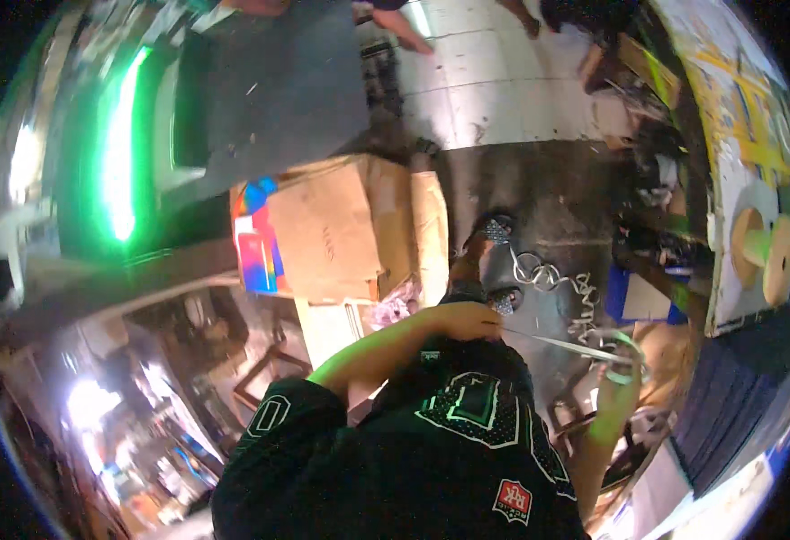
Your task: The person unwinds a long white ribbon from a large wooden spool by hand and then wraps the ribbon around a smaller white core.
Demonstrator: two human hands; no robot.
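Head view: the largest thing around me is the floor, pale tiles [494, 85] toward the top and a dark stretch [566, 202] nearer my feet. Off to my upper left lies a dark flat surface [278, 85]. Below that sits a brown cardboard box [323, 234], with a panel in bright mixed colours at its left side. Smaller again, over on my right, are a blue-and-white box [645, 300] and a plain spool [778, 261] against a pale board.

My patterned sandals [500, 229] stand on the dark part, left of some loose white loops [582, 315] that lie tangled on the floor beyond my grips. Whether those loops join what I hold, I cannot tell.

My left grip [476, 319] is in front of my body, closed on one end of a thin white cord [552, 341]. My right grip [624, 362] is out to the right and a little closer to the lower edge, clasping the other end, with turns of cord gathered about the fingers; blur hides how each finger sits. Between them the cord runs straight and looks taut, its long axis going from my left grip rightward and slightly down to my right. Neither grip is free: the gathered turns are at my right, while the bare span starts at my left.
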